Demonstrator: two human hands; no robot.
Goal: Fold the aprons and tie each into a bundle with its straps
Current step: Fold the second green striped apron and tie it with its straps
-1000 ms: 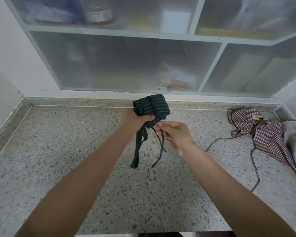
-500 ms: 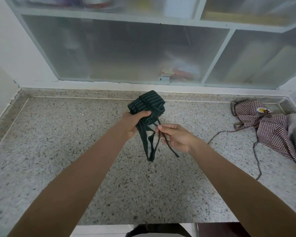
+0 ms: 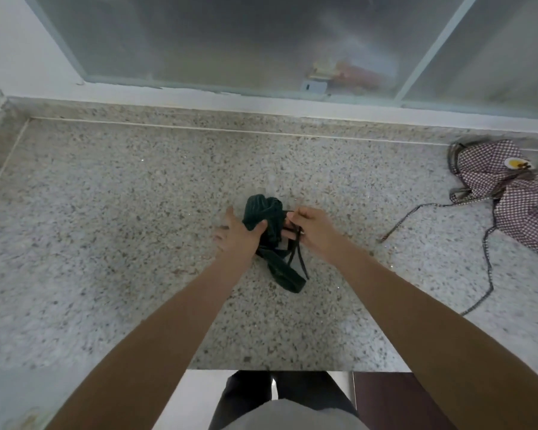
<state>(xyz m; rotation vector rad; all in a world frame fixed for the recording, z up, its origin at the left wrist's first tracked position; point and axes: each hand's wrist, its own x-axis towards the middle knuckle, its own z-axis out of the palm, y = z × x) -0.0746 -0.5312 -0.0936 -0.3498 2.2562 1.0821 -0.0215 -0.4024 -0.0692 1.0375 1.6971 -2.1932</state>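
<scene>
The green apron bundle [image 3: 263, 217], held up above the surface [image 3: 112, 231] a second ago, has come down and now lies on it. The left hand [image 3: 238, 235] has gone from gripping the bundle in the air to pressing on it, thumb across the cloth. The right hand [image 3: 312, 229] has moved in against the bundle, and the loose straps [image 3: 288, 270] now trail on the surface just below the bundle.
</scene>
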